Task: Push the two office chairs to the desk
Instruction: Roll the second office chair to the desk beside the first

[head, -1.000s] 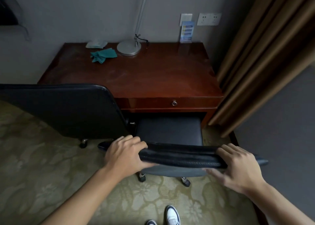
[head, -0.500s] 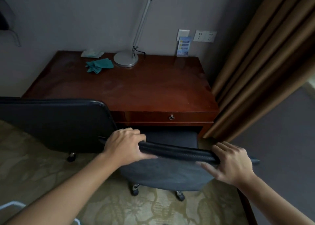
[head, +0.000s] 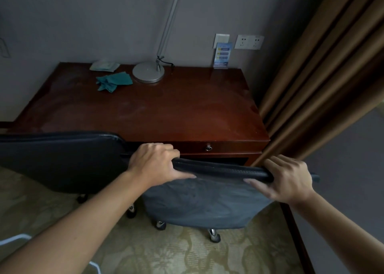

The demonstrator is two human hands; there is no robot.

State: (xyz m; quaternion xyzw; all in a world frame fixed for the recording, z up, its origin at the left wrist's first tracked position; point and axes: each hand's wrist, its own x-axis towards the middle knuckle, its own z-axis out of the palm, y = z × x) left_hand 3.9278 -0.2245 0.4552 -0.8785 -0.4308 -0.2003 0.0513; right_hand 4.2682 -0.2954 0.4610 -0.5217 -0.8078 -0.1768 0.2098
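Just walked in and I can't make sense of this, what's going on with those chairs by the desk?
A person is gripping the top edge of the right office chair's backrest, left hand near one end and right hand near the other, with its seat tucked under the wooden desk. A second black office chair stands just to its left, also close against the desk front. A lamp and a green cloth sit on the desktop.

I'm looking at a plain grey wall point(head: 104, 20) with a white double socket point(head: 249, 42) and a switch plate point(head: 222, 40) — a small blue card point(head: 222, 55) leans below them. Heavy brown curtains point(head: 324, 70) hang on my right. Underfoot, a pale green carpet point(head: 166, 253) with a leafy pattern — the light is dim.
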